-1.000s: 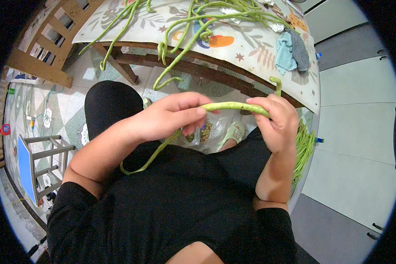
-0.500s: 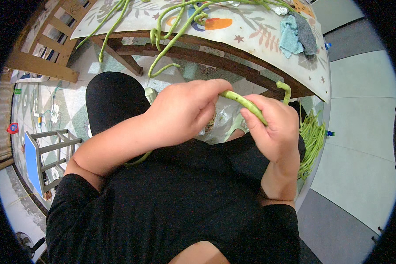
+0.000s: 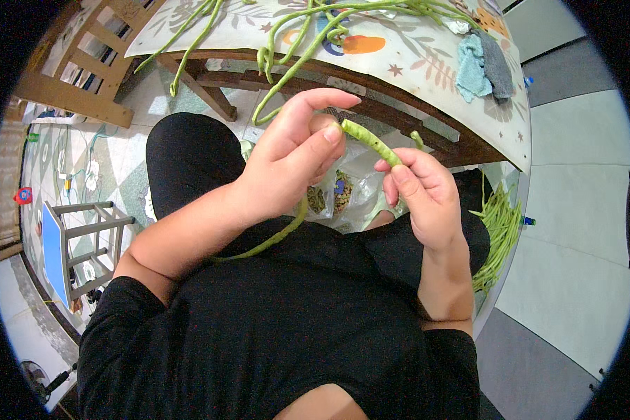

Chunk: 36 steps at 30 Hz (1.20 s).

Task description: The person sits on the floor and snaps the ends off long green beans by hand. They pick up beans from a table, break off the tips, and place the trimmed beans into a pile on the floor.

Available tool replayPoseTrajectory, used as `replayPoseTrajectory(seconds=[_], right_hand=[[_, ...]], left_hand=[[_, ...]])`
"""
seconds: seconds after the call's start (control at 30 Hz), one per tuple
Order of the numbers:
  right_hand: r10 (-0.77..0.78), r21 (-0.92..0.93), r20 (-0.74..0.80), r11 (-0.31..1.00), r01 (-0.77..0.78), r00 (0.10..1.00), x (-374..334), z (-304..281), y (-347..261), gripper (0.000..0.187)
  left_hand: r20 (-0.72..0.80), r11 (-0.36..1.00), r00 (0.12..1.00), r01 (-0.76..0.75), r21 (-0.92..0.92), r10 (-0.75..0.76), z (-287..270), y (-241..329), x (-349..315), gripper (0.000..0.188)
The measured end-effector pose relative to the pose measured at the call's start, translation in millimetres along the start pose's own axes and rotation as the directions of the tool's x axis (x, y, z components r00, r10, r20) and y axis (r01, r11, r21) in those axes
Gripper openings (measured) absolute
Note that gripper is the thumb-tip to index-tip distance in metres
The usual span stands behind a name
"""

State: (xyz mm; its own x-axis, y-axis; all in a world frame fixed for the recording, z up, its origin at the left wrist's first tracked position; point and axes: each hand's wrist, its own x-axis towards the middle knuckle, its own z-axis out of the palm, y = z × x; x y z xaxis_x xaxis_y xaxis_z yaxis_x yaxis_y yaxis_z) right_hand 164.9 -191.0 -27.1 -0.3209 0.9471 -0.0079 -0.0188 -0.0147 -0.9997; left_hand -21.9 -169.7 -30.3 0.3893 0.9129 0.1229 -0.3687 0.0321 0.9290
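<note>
Between my hands, above my lap, is a green long bean piece (image 3: 374, 143) with a few dark specks. My right hand (image 3: 427, 192) pinches its right end between thumb and fingers, and a short stub of bean shows beyond those fingers. The piece's other end lies right by the thumb of my left hand (image 3: 294, 150). That hand's index finger is stretched out, while its thumb and other fingers are closed on a long bean (image 3: 280, 238) that hangs below and curves across my lap. Whether the piece and the hanging bean are joined is hidden.
Several long beans (image 3: 287, 66) lie on the patterned table (image 3: 427, 49) ahead, some drooping over its edge. Cloths (image 3: 474, 66) lie at its right. A heap of long beans (image 3: 500, 238) sits at my right. Below are plastic bags (image 3: 339, 192) with bits inside. A blue-topped stool (image 3: 54, 255) is left.
My left index finger has lifted and straightened, baring the bean piece's end. My right hand has moved slightly left and down. More of the bean hanging under my left hand shows.
</note>
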Motion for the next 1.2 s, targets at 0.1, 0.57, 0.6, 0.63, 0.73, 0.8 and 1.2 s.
replayPoseTrajectory(seconds=[0.1,0.57,0.6,0.63,0.73,0.8,1.2], right_hand=[[0.016,0.039,-0.007,0.999,-0.016,1.000,6.1,1.3,5.8,0.016],[-0.078,0.267,0.066,0.962,0.058,0.995,7.1,-15.4,13.5,0.022],[-0.064,0.261,0.066,0.964,0.045,0.996,6.2,-11.3,12.3,0.022],[-0.049,0.254,0.065,0.967,0.031,0.997,5.7,-4.8,10.0,0.021],[-0.013,0.139,0.078,0.990,0.002,0.997,3.0,-2.6,6.7,0.019],[-0.033,-0.016,0.049,0.999,0.034,0.998,0.0,2.6,4.0,0.018],[0.024,0.104,0.295,0.993,-0.058,0.955,-8.7,-8.5,-14.2,0.020]], left_hand=[[0.026,0.984,0.986,-0.163,-0.071,0.165,1.8,1.6,-7.2,0.031],[-0.034,0.955,0.975,-0.207,0.211,0.219,-12.6,24.3,-7.3,0.038],[0.060,0.898,0.965,-0.260,0.355,0.255,-10.3,20.5,-6.0,0.042],[0.077,0.924,0.981,-0.193,0.330,0.178,-6.3,23.2,-8.3,0.048],[0.093,0.882,0.987,-0.162,0.442,0.135,2.2,18.0,-4.8,0.037],[0.131,0.816,0.980,-0.197,0.543,0.149,-1.4,19.7,-2.4,0.020],[0.242,0.970,0.944,0.241,-0.032,-0.226,-2.1,21.3,-5.2,0.022]])
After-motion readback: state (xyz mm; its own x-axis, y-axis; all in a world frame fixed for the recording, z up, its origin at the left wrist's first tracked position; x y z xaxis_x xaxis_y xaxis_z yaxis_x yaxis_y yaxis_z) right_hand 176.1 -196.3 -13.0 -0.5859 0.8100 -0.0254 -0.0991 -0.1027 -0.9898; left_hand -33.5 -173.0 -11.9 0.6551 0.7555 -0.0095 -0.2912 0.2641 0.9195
